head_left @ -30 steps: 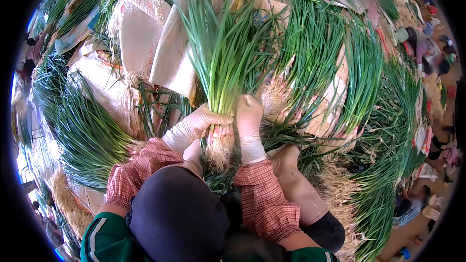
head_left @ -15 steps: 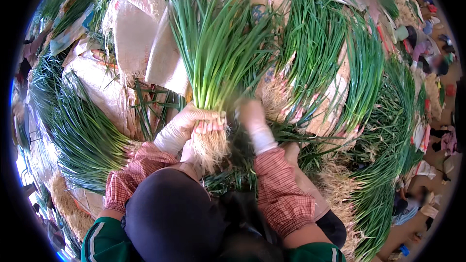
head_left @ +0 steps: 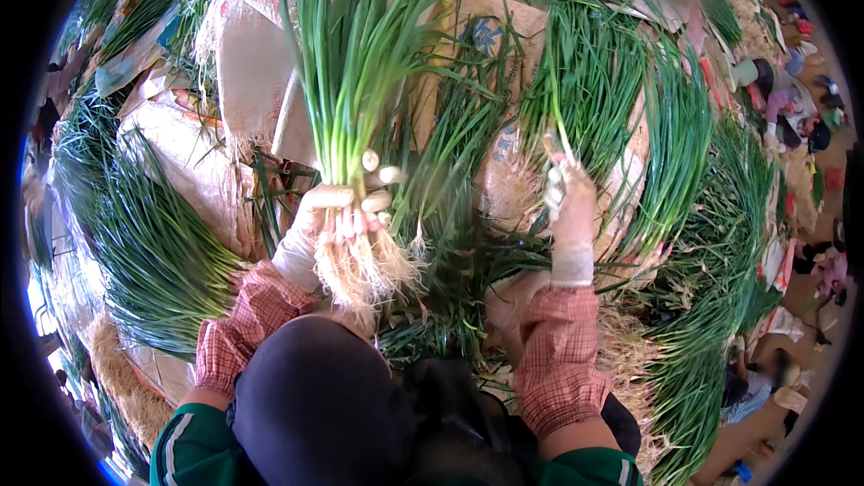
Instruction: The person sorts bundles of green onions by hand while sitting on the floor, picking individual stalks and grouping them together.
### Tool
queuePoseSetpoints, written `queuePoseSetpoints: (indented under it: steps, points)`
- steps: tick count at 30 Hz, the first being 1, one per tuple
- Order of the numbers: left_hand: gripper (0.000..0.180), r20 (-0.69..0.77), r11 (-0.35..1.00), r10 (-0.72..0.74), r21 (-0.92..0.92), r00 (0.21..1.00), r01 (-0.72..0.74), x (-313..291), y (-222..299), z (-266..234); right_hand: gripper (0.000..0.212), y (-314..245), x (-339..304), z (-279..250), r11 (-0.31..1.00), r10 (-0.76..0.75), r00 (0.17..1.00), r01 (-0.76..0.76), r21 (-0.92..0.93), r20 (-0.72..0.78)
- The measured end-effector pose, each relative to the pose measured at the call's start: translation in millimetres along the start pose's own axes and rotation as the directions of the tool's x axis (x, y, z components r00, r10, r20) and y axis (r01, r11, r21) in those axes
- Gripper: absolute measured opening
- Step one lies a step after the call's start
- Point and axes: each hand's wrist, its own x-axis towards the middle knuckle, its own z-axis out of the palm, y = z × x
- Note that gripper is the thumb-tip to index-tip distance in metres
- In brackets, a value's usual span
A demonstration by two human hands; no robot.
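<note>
My left hand point(head_left: 310, 216), in a pale glove, is wrapped round a bunch of green onions point(head_left: 342, 99) just above the bulbs. Their leaves stand upright and fan out at the top, and pale roots hang below the fingers. My right hand point(head_left: 573, 202), gloved too, is raised to the right, its fingers closed on the white stem of a single green onion point(head_left: 563, 133). Beyond that hand lies a pile of green onions point(head_left: 589, 72) on sacking. Its leaves point away from me.
Another heap of green onions point(head_left: 162, 243) lies to the left. White woven sacks point(head_left: 252, 72) are spread at the far left. On the right, more green onions point(head_left: 670, 144) and cut leaves point(head_left: 711, 243) cover the ground. Other people point(head_left: 756, 382) are near the right rim.
My right hand has moved right, away from the bunch, and now has a single green onion in it. The bunch has shifted slightly left, and my left fingers have spread more.
</note>
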Motion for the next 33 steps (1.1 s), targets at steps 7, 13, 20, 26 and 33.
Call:
queuePoseSetpoints:
  steps: [7,13,20,26,33]
  points:
    - [0.023,-0.114,0.978,-0.191,0.058,0.975,0.199,23.7,-31.0,-4.4,0.021,49.8,-52.8,-12.4,0.736,-0.328,0.934,0.348,-0.580,0.144]
    - [0.024,-0.389,0.945,-0.313,-0.039,0.866,0.324,14.4,-42.4,-19.2,0.043,65.7,-108.3,37.5,0.840,0.221,0.865,0.066,-0.538,0.451]
    - [0.029,-0.476,0.904,-0.274,0.169,0.836,0.393,20.2,-51.9,-33.0,0.029,126.0,-2.0,86.5,0.984,0.095,0.993,-0.084,-0.159,0.065]
    - [0.037,-0.519,0.869,-0.230,0.271,0.823,0.415,5.7,-45.1,-50.0,0.022,97.0,-60.7,117.3,0.966,0.227,0.968,-0.210,-0.152,0.108]
    - [0.032,-0.479,0.862,-0.230,0.303,0.847,0.406,7.9,-39.8,-31.3,0.022,94.4,-64.8,115.6,0.991,0.124,0.967,-0.108,-0.083,0.223]
